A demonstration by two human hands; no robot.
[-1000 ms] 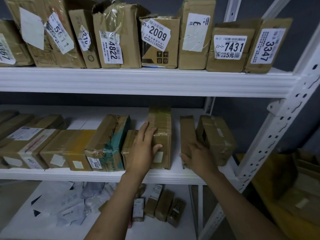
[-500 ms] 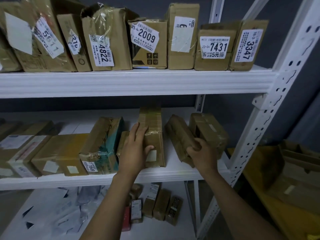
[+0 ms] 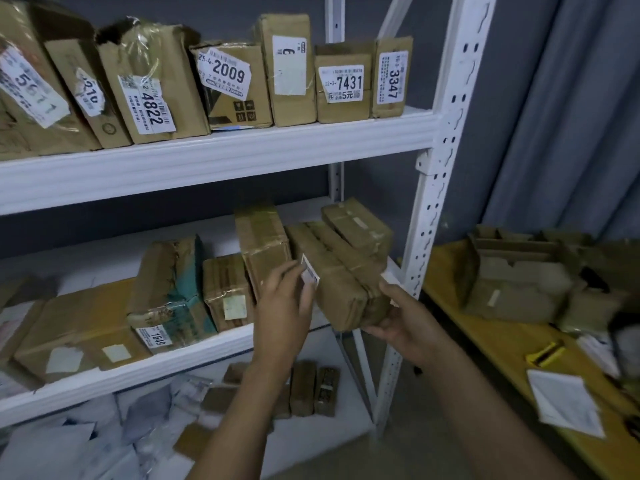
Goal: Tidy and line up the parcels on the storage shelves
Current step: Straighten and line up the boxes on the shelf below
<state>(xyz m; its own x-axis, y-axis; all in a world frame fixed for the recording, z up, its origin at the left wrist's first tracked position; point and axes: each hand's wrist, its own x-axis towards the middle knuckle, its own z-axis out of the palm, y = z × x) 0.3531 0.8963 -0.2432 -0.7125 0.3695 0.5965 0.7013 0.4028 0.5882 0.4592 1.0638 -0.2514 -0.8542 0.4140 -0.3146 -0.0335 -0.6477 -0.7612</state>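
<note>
While the right hand [image 3: 401,323] grips one long parcel [image 3: 337,282], fingers [image 3: 375,330] curled under its near end, the left hand [image 3: 282,306] touches its left side, fingers loose. One tall parcel [image 3: 263,242] stands just left of it, and one squat parcel [image 3: 356,225] sits behind it.

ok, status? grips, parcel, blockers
Right grip holds long parcel, near end past shelf edge. Left grip touches its label. Upright parcel close on its left, box behind.

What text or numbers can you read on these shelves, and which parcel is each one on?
"5611", blurred: far-left parcel, top shelf.
"4822": torn parcel.
"25-4-2009": black-printed box.
"22-3-7431" and "5元": squat parcel.
"3347": end parcel.
"1649", last digit unsure: teal parcel, middle shelf.
Unreadable: the fine print, and the label on the held parcel.
</note>
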